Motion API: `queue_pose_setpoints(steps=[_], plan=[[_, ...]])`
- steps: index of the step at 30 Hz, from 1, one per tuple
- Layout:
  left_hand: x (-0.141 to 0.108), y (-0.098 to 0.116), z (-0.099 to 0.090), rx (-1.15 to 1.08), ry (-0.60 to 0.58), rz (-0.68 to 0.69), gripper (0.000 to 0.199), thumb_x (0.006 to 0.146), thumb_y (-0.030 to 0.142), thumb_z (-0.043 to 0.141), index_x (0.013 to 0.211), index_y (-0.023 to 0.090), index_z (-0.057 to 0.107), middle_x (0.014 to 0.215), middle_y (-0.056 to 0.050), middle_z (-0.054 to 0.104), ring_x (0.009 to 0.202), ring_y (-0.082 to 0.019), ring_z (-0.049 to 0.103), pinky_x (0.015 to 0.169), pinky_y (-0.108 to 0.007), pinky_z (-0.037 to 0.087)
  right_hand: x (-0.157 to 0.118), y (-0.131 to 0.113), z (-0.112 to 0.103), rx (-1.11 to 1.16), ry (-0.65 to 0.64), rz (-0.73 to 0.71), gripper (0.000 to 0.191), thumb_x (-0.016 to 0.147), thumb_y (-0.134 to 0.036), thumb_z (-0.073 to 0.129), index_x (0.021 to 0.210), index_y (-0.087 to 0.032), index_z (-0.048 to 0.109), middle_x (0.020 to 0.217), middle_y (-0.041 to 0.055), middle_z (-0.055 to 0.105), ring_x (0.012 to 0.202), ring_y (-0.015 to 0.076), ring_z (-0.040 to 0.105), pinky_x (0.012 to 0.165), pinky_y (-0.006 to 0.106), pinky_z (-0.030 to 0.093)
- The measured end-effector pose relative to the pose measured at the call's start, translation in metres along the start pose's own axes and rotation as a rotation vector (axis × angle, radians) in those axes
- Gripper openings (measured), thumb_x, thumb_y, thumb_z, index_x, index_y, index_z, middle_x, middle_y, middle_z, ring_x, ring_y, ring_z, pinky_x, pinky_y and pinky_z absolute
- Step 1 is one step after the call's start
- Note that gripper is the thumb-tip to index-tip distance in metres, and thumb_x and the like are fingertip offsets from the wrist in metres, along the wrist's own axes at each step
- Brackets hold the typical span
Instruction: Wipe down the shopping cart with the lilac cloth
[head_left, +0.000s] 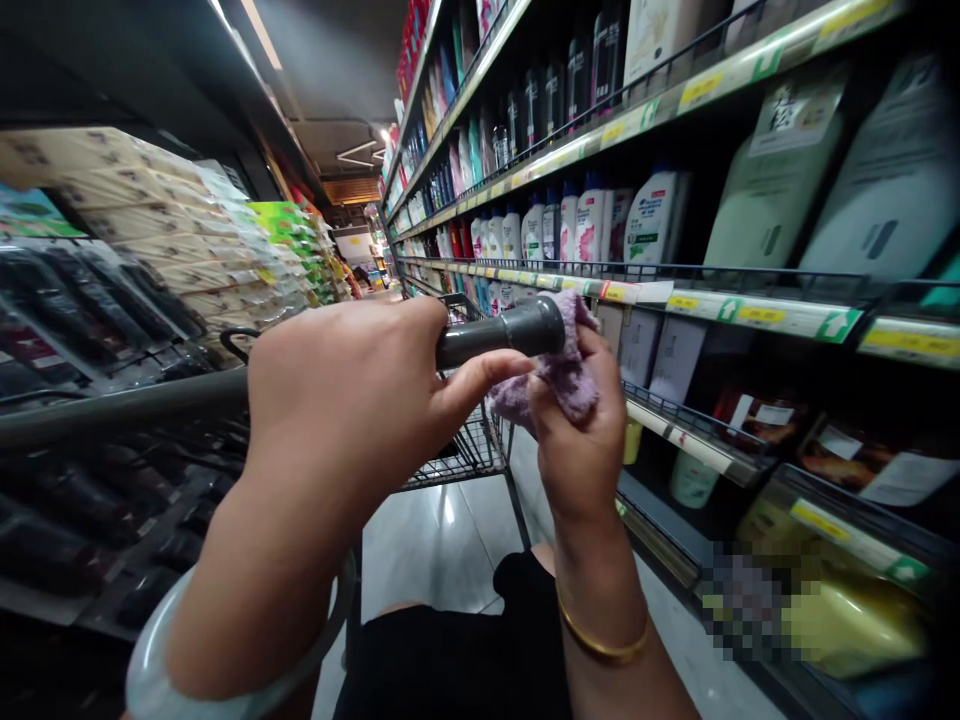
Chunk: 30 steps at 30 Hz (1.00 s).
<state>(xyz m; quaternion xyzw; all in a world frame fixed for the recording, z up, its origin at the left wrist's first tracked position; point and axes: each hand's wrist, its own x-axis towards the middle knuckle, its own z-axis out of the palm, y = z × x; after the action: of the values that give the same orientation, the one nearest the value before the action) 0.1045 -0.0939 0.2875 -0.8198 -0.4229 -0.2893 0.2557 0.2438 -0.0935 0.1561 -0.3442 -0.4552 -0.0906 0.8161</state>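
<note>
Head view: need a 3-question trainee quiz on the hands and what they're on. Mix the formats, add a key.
1. Multiple choice: What does the right hand hold?
A) a shampoo bottle
B) a purple cloth
C) a price tag

2. True or false: The gold bangle is on the left wrist.

3. Fill in: The left hand is closed over a dark ____.

Key:
1. B
2. False; it is on the right.
3. cart handle
</note>
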Motion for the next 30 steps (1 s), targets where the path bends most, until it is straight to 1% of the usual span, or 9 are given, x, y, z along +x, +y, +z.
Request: queue_pose_setpoints(steps=[5,9,12,16,20,22,25,28,30], plan=[[0.0,0.002,-0.001,0.023,-0.024,-0.019,0.075,0.083,0.095,0.04,0.079,0.026,0.068,0.069,-0.009,0.064,0.085,-0.033,0.068,0.068,-0.037,0.043,-0.002,-0.027,0.0,0.064,0.1,-0.128,0.053,0.094,-0.014,0.064,0.143,-0.034,0.064,0.139,0.001,0.068,0.134,0.0191,0.064,0.117,0.037,0.055],[-0.001,-0.006,0.0,-0.002,-0.041,0.042,0.07,0.09,0.089,0.04,0.089,0.026,0.072,0.077,-0.009,0.069,0.089,-0.033,0.07,0.075,-0.039,0.048,-0.003,-0.019,-0.002,-0.134,0.016,-0.15,0.063,0.095,-0.016,0.063,0.155,-0.033,0.053,0.149,0.0049,0.064,0.143,0.0238,0.059,0.125,0.045,0.049],[-0.002,-0.018,0.003,-0.005,-0.033,0.159,0.063,0.097,0.079,0.041,0.102,0.025,0.073,0.089,-0.01,0.074,0.092,-0.032,0.071,0.081,-0.041,0.052,-0.009,-0.031,-0.007,-0.27,-0.012,-0.174,0.068,0.094,-0.016,0.062,0.159,-0.033,0.048,0.156,0.0073,0.059,0.149,0.0287,0.055,0.129,0.051,0.046],[-0.003,-0.029,0.009,0.017,0.012,0.308,0.039,0.104,0.052,0.046,0.11,0.023,0.071,0.099,-0.01,0.077,0.093,-0.029,0.072,0.084,-0.041,0.054,-0.022,-0.062,-0.005,-0.356,-0.145,-0.283,0.07,0.091,-0.013,0.062,0.156,-0.034,0.051,0.155,0.0074,0.059,0.151,0.0326,0.053,0.126,0.056,0.051],[-0.006,-0.032,0.007,0.025,0.066,0.496,0.026,0.101,0.022,0.046,0.101,0.021,0.072,0.111,-0.011,0.078,0.1,-0.027,0.071,0.09,-0.041,0.054,-0.022,-0.058,0.009,-0.373,-0.126,-0.428,0.071,0.085,-0.001,0.057,0.151,-0.027,0.054,0.143,0.0106,0.068,0.146,0.0301,0.058,0.125,0.059,0.051],[-0.009,-0.039,0.003,-0.011,0.08,0.484,0.031,0.104,0.028,0.043,0.108,0.02,0.072,0.113,-0.012,0.077,0.103,-0.028,0.071,0.095,-0.044,0.054,-0.02,-0.05,0.011,-0.423,-0.032,-0.444,0.067,0.085,-0.001,0.057,0.147,-0.027,0.057,0.139,0.0111,0.07,0.144,0.0316,0.061,0.124,0.062,0.051],[-0.018,-0.058,-0.003,-0.007,0.064,0.329,0.043,0.108,0.048,0.038,0.115,0.023,0.072,0.111,-0.011,0.077,0.105,-0.03,0.07,0.095,-0.045,0.052,-0.02,-0.045,0.01,-0.479,0.034,-0.363,0.059,0.088,-0.007,0.063,0.143,-0.028,0.06,0.145,0.0137,0.066,0.144,0.0356,0.061,0.122,0.066,0.051],[-0.025,-0.078,-0.005,0.069,0.062,0.225,0.057,0.107,0.063,0.031,0.102,0.024,0.073,0.107,-0.011,0.075,0.102,-0.031,0.068,0.087,-0.044,0.05,-0.022,-0.048,0.01,-0.476,0.0,-0.351,0.054,0.087,-0.008,0.064,0.138,-0.027,0.064,0.143,0.0146,0.068,0.147,0.0373,0.057,0.122,0.067,0.048],[-0.028,-0.084,-0.004,0.113,0.034,0.172,0.065,0.106,0.068,0.026,0.092,0.023,0.07,0.095,-0.012,0.074,0.09,-0.03,0.067,0.076,-0.041,0.045,-0.02,-0.05,0.012,-0.463,-0.049,-0.383,0.05,0.085,-0.007,0.063,0.132,-0.025,0.066,0.139,0.0129,0.07,0.146,0.0374,0.058,0.127,0.072,0.039]])
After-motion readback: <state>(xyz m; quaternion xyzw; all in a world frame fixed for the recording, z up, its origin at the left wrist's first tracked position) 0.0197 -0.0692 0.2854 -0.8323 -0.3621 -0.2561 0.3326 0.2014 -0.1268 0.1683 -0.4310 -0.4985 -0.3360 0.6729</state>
